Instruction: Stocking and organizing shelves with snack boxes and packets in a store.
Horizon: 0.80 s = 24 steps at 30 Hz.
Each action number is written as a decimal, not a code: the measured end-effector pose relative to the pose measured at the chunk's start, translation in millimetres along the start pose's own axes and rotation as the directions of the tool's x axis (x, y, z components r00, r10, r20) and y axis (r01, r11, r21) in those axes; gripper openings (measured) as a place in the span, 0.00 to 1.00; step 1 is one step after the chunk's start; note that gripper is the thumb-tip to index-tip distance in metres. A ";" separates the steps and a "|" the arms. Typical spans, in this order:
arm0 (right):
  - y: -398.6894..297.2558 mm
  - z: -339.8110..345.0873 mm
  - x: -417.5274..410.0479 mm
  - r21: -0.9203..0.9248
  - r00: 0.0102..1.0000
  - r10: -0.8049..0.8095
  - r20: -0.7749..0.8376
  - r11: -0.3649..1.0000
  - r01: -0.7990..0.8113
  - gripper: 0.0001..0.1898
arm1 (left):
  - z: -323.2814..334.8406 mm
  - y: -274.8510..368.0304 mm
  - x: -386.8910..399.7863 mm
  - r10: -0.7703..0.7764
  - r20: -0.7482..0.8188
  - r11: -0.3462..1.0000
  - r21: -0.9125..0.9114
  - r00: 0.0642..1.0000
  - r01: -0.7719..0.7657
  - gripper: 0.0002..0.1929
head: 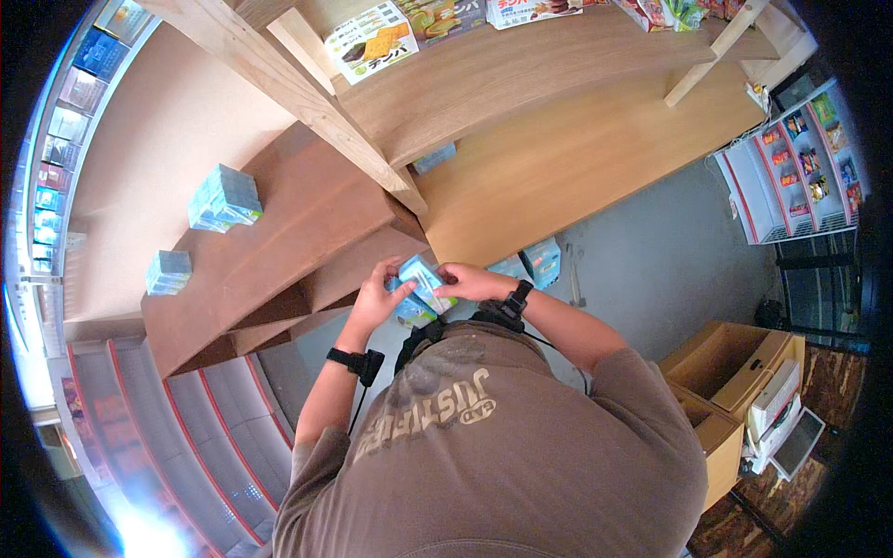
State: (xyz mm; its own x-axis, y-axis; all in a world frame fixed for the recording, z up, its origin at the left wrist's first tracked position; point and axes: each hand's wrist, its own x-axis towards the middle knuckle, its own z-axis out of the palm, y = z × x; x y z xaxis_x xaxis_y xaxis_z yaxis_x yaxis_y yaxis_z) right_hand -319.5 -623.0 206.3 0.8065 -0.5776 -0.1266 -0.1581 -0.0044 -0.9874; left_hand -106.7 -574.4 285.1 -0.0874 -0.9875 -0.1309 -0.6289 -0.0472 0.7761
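In front of my waist, two light-blue packs with white and green printing are held close together. My left hand [377,298] grips the lower blue pack [414,312] from its left side, its thumb reaching over toward the other one. The upper blue pack [423,276] is tilted, and my right hand [473,282] pinches its right edge. Part of the lower pack is hidden behind the upper one and my fingers. Similar blue packs are stacked on the brown counter [307,188] to the left: a larger stack [224,199] and a smaller stack [169,272].
More blue packages [541,262] sit low beside the edge of the wooden tabletop [558,167]. A wooden post [335,122] rises where counter and tabletop meet. Snack boxes [373,45] line the upper shelf [530,73]. Cardboard boxes [732,359] stand at right; red-edged shelves [174,432] at lower left.
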 end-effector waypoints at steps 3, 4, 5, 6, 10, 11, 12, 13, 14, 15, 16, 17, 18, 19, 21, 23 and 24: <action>22.9 -9.4 -10.9 0.221 0.969 0.249 0.004 0.944 -0.243 0.23 | 1.6 -19.1 -2.7 -0.135 -0.063 0.991 0.009 0.989 0.136 0.23; 32.6 -14.7 -13.9 0.332 0.936 0.339 -0.093 0.897 -0.292 0.22 | 0.9 -26.9 -4.9 -0.153 -0.067 0.988 0.013 0.986 0.154 0.23; 43.9 -20.5 -17.1 0.441 0.887 0.431 -0.167 0.837 -0.324 0.21 | 0.0 -34.7 -8.7 -0.150 -0.124 0.988 0.025 0.981 0.154 0.21; 56.2 -24.4 -14.8 0.510 0.816 0.505 -0.282 0.799 -0.318 0.20 | 0.0 -42.0 -13.1 -0.168 -0.166 0.983 0.046 0.972 0.177 0.19; 116.2 -52.3 -10.4 0.640 0.626 0.665 -0.408 0.697 -0.323 0.20 | 1.8 -63.0 -36.5 -0.155 -0.316 0.987 -0.017 0.936 0.157 0.17; 131.0 -57.1 -0.5 0.663 0.629 0.678 -0.380 0.674 -0.325 0.20 | 2.3 -65.8 -42.6 -0.237 -0.318 0.971 -0.036 0.918 0.238 0.16; 143.2 -62.3 9.7 0.694 0.566 0.741 -0.361 0.619 -0.368 0.21 | 2.6 -68.1 -47.4 -0.332 -0.308 0.941 -0.047 0.891 0.334 0.16; 151.3 -67.6 21.7 0.678 0.639 0.684 -0.351 0.656 -0.330 0.21 | 3.0 -69.6 -51.0 -0.318 -0.330 0.947 -0.059 0.889 0.316 0.16; 155.6 -69.9 36.5 0.723 0.622 0.702 -0.348 0.623 -0.298 0.21 | 4.0 -71.4 -54.5 -0.361 -0.331 0.932 -0.086 0.872 0.353 0.16; 155.4 -72.0 51.8 0.777 0.548 0.761 -0.348 0.561 -0.285 0.21 | 5.0 -72.9 -56.6 -0.418 -0.315 0.908 -0.111 0.852 0.404 0.16; 151.6 -74.0 66.4 0.757 0.635 0.687 -0.354 0.609 -0.236 0.22 | 5.5 -74.6 -57.9 -0.405 -0.338 0.913 -0.113 0.849 0.391 0.16; 144.8 -76.3 79.7 0.758 0.633 0.683 -0.365 0.613 -0.224 0.23 | 6.0 -76.2 -59.4 -0.389 -0.353 0.921 -0.117 0.851 0.373 0.15; 135.3 -83.1 91.1 0.761 0.605 0.742 -0.290 0.562 -0.323 0.24 | 5.7 -77.8 -60.9 -0.391 -0.351 0.920 -0.114 0.851 0.375 0.15; 124.5 -83.9 99.8 0.662 0.643 0.703 -0.304 0.641 -0.388 0.25 | 5.4 -79.4 -61.6 -0.375 -0.368 0.926 -0.119 0.851 0.357 0.15; 99.7 -83.0 109.0 0.587 0.637 0.720 -0.275 0.651 -0.482 0.21 | 5.2 -81.0 -62.3 -0.445 -0.349 0.895 -0.198 0.825 0.399 0.15; 72.1 -67.0 107.4 0.272 0.737 0.576 -0.354 0.817 -0.508 0.20 | 4.4 -80.6 -61.9 -0.418 -0.367 0.906 -0.241 0.831 0.349 0.15; 56.8 -56.3 103.6 -0.091 0.786 0.475 -0.396 0.831 -0.548 0.19 | 4.6 -79.1 -61.0 -0.458 -0.342 0.884 -0.268 0.820 0.383 0.14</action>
State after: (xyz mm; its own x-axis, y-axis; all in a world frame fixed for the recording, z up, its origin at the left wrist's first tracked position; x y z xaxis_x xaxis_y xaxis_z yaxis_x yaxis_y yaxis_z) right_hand -277.0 -729.1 142.4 0.3326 -0.7795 -0.5308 -0.6254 0.2390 -0.7428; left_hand -55.2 -509.7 228.9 0.4812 -0.8396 -0.2518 -0.3828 -0.4597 0.8013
